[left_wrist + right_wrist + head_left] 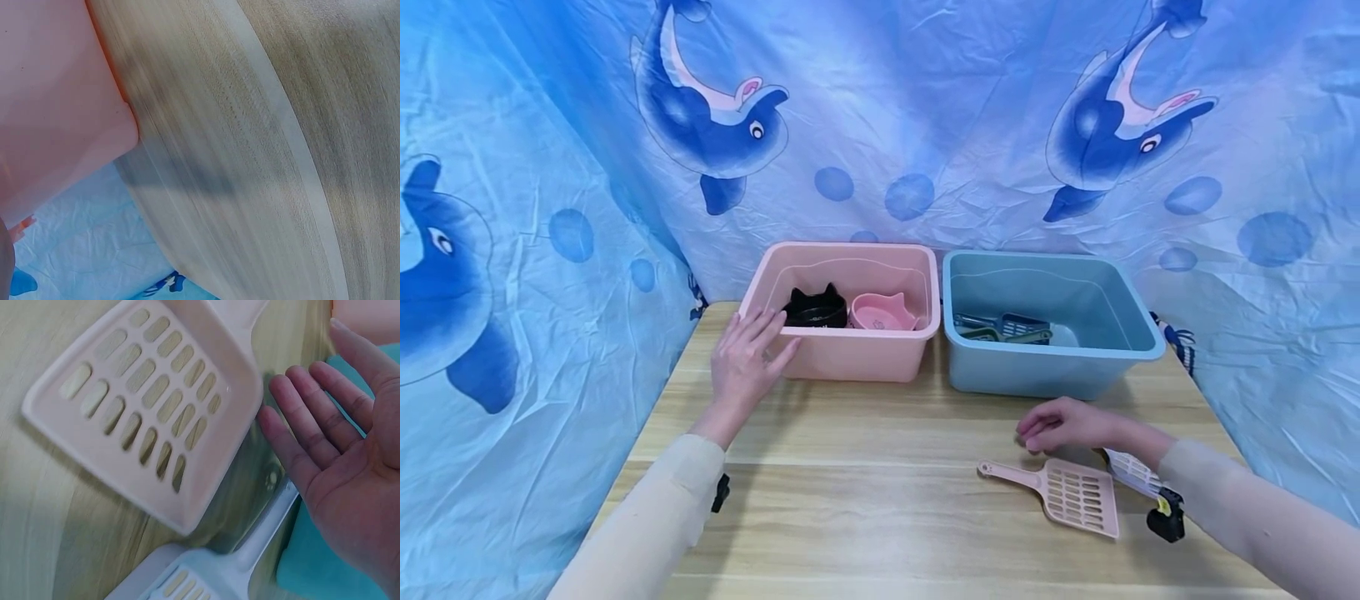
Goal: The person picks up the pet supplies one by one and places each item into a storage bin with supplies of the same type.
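Note:
My left hand (747, 352) rests on the front left corner of a pink bin (857, 357), its fingers over the rim. Inside that bin sit a black cat-eared bowl (817, 310) and a pink cat-eared bowl (882, 312). Over the table in front of a blue bin (1037, 371), my right hand (1067, 423) holds nothing; its fingers look loosely extended in the right wrist view. Just below it lies a pink litter scoop (1081, 495). A pale litter scoop (1133, 472), partly hidden by my right forearm, lies beside the pink one.
Dark blue (1024, 325) and green litter scoops (1000, 336) lie in the blue bin. Both bins stand side by side at the back of the wooden table (850, 517). A blue dolphin-print curtain (880, 125) hangs behind and around the sides.

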Action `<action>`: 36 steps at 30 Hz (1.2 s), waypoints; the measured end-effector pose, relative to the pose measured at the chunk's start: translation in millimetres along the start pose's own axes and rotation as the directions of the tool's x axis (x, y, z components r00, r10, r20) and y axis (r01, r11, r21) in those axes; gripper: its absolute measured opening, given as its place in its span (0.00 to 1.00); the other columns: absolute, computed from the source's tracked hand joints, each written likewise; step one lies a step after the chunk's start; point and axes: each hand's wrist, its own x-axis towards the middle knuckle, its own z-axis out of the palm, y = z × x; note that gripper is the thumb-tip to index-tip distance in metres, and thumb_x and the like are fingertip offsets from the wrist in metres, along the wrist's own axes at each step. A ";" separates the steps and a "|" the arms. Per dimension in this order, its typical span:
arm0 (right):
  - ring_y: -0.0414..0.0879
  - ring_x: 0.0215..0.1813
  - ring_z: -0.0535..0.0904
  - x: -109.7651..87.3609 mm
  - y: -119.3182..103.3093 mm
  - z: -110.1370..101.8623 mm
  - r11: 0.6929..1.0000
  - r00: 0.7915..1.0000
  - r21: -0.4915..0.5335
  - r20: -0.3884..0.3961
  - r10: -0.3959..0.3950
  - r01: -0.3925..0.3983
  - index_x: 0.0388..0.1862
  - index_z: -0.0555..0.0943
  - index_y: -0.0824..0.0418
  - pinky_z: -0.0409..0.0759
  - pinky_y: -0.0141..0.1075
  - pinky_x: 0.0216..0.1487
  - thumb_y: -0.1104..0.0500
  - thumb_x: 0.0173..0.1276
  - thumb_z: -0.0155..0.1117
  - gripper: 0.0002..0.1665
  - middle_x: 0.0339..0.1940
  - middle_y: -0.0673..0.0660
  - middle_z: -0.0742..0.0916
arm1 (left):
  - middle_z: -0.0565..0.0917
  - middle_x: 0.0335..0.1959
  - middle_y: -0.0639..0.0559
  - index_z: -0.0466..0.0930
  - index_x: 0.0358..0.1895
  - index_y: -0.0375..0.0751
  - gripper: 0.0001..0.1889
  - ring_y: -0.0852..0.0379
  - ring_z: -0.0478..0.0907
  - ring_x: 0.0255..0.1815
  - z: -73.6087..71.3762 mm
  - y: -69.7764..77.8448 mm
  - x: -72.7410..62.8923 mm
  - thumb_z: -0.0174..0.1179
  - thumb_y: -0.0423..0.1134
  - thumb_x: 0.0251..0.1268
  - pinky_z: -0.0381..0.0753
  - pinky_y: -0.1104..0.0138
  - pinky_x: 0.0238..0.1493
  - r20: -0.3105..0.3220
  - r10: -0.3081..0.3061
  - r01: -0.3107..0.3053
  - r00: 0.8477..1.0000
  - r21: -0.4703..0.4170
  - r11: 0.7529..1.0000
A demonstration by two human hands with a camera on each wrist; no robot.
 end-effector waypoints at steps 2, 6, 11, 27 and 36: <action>0.47 0.54 0.86 -3.2 2.8 -2.3 1.000 1.000 -0.001 -0.012 0.002 -0.002 0.64 0.83 0.68 0.85 0.30 0.53 0.58 0.77 0.69 0.22 0.56 0.63 0.90 | 0.87 0.61 0.37 0.88 0.63 0.41 0.28 0.34 0.84 0.64 -0.6 -0.1 0.4 0.78 0.48 0.60 0.75 0.39 0.73 -0.003 0.005 -0.005 1.000 0.000 1.000; 0.47 0.54 0.87 -9.1 10.0 -6.7 0.999 1.000 0.029 -0.020 0.014 -0.014 0.65 0.82 0.70 0.86 0.31 0.53 0.59 0.78 0.68 0.22 0.56 0.64 0.90 | 0.87 0.60 0.37 0.88 0.63 0.40 0.28 0.33 0.84 0.64 -0.9 0.0 0.5 0.78 0.48 0.60 0.75 0.38 0.72 -0.012 0.006 -0.006 1.000 -0.001 1.000; 0.46 0.51 0.86 -16.6 15.1 -9.4 0.999 0.999 0.028 -0.024 0.037 -0.036 0.64 0.82 0.71 0.86 0.31 0.51 0.60 0.78 0.68 0.22 0.54 0.64 0.90 | 0.87 0.60 0.37 0.88 0.63 0.40 0.28 0.33 0.84 0.63 -0.9 0.5 1.6 0.78 0.48 0.60 0.75 0.39 0.72 -0.014 0.011 -0.011 1.000 0.000 1.000; 0.50 0.45 0.85 -35.2 22.4 -2.4 0.987 0.991 0.086 0.010 0.135 -0.135 0.62 0.82 0.69 0.88 0.39 0.44 0.57 0.78 0.69 0.21 0.48 0.57 0.89 | 0.88 0.59 0.36 0.88 0.62 0.40 0.28 0.32 0.85 0.61 -0.1 -0.5 1.7 0.78 0.48 0.59 0.76 0.38 0.72 -0.033 0.022 -0.023 0.999 -0.011 1.000; 0.45 0.50 0.87 -9.7 14.7 0.3 0.997 0.999 0.067 0.012 0.045 -0.046 0.63 0.83 0.70 0.87 0.33 0.51 0.56 0.79 0.68 0.22 0.52 0.61 0.91 | 0.87 0.59 0.34 0.88 0.62 0.39 0.28 0.31 0.85 0.61 -0.7 0.7 0.6 0.78 0.47 0.60 0.76 0.37 0.71 -0.022 0.031 -0.031 0.999 -0.010 0.999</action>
